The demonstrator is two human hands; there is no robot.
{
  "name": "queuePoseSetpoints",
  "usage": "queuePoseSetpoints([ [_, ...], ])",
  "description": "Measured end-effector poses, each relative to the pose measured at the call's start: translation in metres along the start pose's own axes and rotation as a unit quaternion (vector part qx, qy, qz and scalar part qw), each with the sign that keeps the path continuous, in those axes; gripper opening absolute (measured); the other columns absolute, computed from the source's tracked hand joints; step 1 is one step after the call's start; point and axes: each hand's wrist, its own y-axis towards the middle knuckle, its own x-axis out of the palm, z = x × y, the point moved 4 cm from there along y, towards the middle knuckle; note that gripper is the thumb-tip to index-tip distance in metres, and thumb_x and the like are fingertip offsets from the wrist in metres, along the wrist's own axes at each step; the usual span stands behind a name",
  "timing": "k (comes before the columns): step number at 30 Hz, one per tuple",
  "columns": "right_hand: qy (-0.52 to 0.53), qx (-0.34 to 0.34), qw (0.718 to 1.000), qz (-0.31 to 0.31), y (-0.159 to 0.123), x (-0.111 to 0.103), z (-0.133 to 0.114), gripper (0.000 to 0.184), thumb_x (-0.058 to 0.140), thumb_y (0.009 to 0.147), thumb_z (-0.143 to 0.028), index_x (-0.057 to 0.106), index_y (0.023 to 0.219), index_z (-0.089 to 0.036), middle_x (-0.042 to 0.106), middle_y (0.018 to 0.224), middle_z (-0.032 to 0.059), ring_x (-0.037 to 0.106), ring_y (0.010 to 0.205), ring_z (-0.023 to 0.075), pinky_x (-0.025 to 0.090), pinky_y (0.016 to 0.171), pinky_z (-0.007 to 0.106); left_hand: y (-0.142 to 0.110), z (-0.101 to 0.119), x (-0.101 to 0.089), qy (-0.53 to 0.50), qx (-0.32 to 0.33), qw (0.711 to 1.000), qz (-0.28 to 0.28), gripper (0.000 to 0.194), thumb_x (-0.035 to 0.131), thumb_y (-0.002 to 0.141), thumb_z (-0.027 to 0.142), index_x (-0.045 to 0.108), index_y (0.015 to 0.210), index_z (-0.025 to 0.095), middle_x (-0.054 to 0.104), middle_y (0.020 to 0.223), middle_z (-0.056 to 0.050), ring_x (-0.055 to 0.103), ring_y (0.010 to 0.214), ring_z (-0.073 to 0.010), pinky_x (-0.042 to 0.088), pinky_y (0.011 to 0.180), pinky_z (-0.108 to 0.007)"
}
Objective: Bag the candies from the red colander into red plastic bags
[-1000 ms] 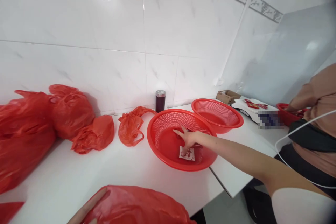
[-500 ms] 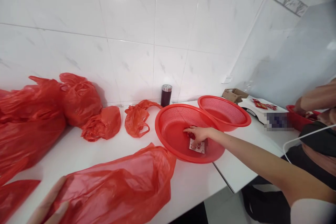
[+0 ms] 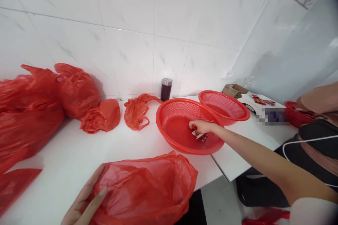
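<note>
My left hand (image 3: 88,200) grips the edge of a red plastic bag (image 3: 142,186), thumb on one side and fingers on the other; the bag lies with its mouth toward the basket. Inside the nearer red perforated basket (image 3: 171,140), my right hand (image 3: 202,126) is closed on small red and white packets (image 3: 201,136). Their kind is too small to make out, and my fingers hide part of them. The basket floor around them is bare.
A second red basket (image 3: 224,112) stands behind. Stuffed red bags (image 3: 79,91) crowd the left, and a dark flask (image 3: 166,89) stands by the wall. On the right are a white scale (image 3: 249,102), a cardboard box (image 3: 233,90) and another person's arm (image 3: 320,98).
My right hand has closed on the packets and lifted them slightly, tilting them. My left hand has moved right with the red bag, nearer the basket.
</note>
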Motion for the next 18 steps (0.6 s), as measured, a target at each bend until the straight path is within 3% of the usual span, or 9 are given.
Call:
queuePoseSetpoints([
  [5, 0.052, -0.05, 0.99, 0.118, -0.01, -0.038, -0.035, 0.023, 0.064, 0.068, -0.019, 0.048, 0.085, -0.021, 0.058, 0.089, 0.0014, 0.056, 0.078, 0.016, 0.048, 0.068, 0.027, -0.009, 0.006, 0.015, 0.022, 0.011, 1.0, -0.005, 0.076, 0.075, 0.07, 0.045, 0.045, 0.139, 0.038, 0.052, 0.143, 0.0, 0.054, 0.123, -0.0328, 0.056, 0.089, -0.033],
  [7, 0.078, -0.079, 0.979, 0.169, -0.023, -0.047, -0.068, 0.022, 0.058, 0.076, -0.022, 0.046, 0.095, -0.022, 0.056, 0.095, 0.0011, 0.056, 0.084, 0.0157, 0.048, 0.074, 0.028, -0.014, 0.009, 0.024, 0.058, 0.027, 0.998, -0.013, 0.075, 0.072, 0.073, 0.047, 0.043, 0.141, 0.039, 0.051, 0.144, 0.0, 0.052, 0.125, -0.0319, 0.052, 0.096, -0.038],
  [9, 0.114, -0.122, 0.963, 0.212, -0.042, -0.043, -0.112, 0.023, 0.051, 0.085, -0.029, 0.042, 0.106, -0.026, 0.054, 0.101, 0.0004, 0.057, 0.087, 0.0153, 0.048, 0.076, 0.029, -0.018, 0.011, 0.035, 0.108, 0.048, 0.993, -0.024, 0.075, 0.072, 0.073, 0.046, 0.042, 0.142, 0.037, 0.048, 0.146, 0.0, 0.046, 0.13, -0.0319, 0.043, 0.104, -0.041],
  [11, 0.176, -0.223, 0.917, 0.279, -0.069, -0.026, -0.16, 0.022, 0.056, 0.084, -0.03, 0.047, 0.104, -0.027, 0.054, 0.108, 0.0016, 0.057, 0.096, 0.0173, 0.048, 0.082, 0.032, -0.02, 0.013, 0.044, 0.141, 0.074, 0.987, -0.031, 0.077, 0.073, 0.073, 0.045, 0.043, 0.142, 0.033, 0.044, 0.149, -0.002, 0.04, 0.135, -0.0319, 0.035, 0.11, -0.042],
  [13, 0.154, -0.302, 0.913, 0.226, -0.088, 0.011, -0.201, 0.014, 0.056, 0.087, -0.032, 0.055, 0.099, -0.026, 0.052, 0.119, 0.0027, 0.055, 0.105, 0.0187, 0.046, 0.088, 0.033, -0.02, 0.016, 0.051, 0.147, 0.092, 0.984, -0.041, 0.077, 0.073, 0.073, 0.043, 0.043, 0.142, 0.032, 0.042, 0.15, -0.002, 0.037, 0.137, -0.0312, 0.03, 0.113, -0.042],
  [14, 0.14, -0.317, 0.924, 0.165, -0.093, 0.033, -0.214, 0.019, 0.056, 0.088, -0.035, 0.056, 0.106, -0.028, 0.053, 0.118, 0.0029, 0.058, 0.098, 0.0174, 0.048, 0.082, 0.03, -0.019, 0.017, 0.053, 0.145, 0.096, 0.983, -0.048, 0.077, 0.073, 0.073, 0.042, 0.042, 0.143, 0.032, 0.042, 0.15, -0.002, 0.037, 0.137, -0.0308, 0.03, 0.113, -0.043],
  [16, 0.123, -0.317, 0.935, 0.104, -0.094, 0.067, -0.226, 0.034, 0.062, 0.085, -0.039, 0.055, 0.116, -0.03, 0.06, 0.109, 0.0027, 0.061, 0.087, 0.0174, 0.05, 0.07, 0.028, -0.017, 0.019, 0.053, 0.151, 0.106, 0.981, -0.061, 0.076, 0.071, 0.075, 0.041, 0.04, 0.144, 0.033, 0.042, 0.151, -0.002, 0.037, 0.137, -0.0306, 0.029, 0.113, -0.044],
  [18, 0.098, -0.332, 0.935, 0.075, -0.089, 0.08, -0.225, 0.035, 0.065, 0.083, -0.04, 0.057, 0.116, -0.03, 0.062, 0.109, 0.0022, 0.062, 0.089, 0.0186, 0.05, 0.069, 0.028, -0.015, 0.022, 0.049, 0.174, 0.125, 0.975, -0.061, 0.073, 0.069, 0.076, 0.039, 0.042, 0.143, 0.031, 0.041, 0.151, -0.002, 0.034, 0.139, -0.0298, 0.024, 0.116, -0.043],
])
